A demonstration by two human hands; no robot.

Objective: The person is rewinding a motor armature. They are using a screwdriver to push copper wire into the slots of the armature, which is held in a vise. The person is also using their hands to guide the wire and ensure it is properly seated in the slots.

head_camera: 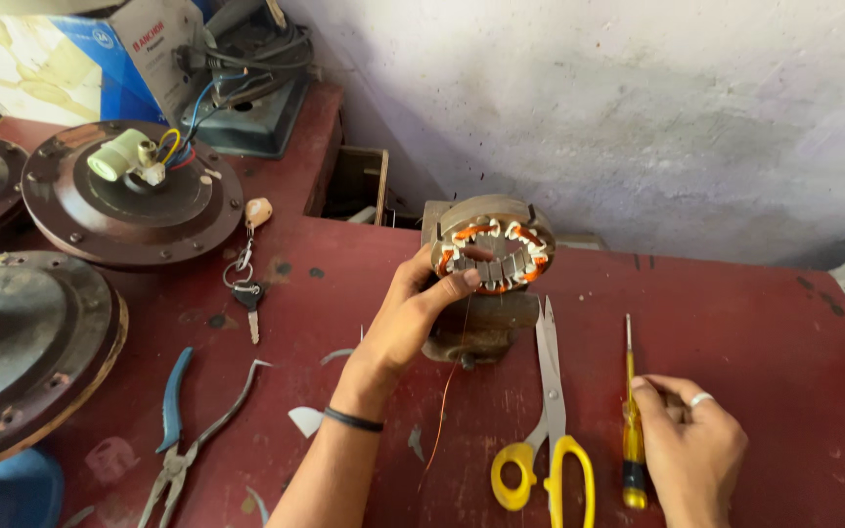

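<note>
Closest in, the right hand (691, 445) lies flat on the red surface (765, 332), fingers loosely together, fingertips touching the yellow-handled screwdriver (630, 420) but not gripping it, probably keeping it ready. Just beside that lie the yellow-handled scissors (547, 420), blades pointing away. Off to the left, blue-handled pliers (183, 425) lie open. Further up, the left hand (413, 318) pinches the rim of the stator (493, 256), tilting its copper windings toward the camera so the slots show; it sits on a small metal block (476, 328), and a loose copper wire (445, 396) trails down from it. Fan motor housings (129, 196) and keys (246, 279) sit at the back left.
</note>
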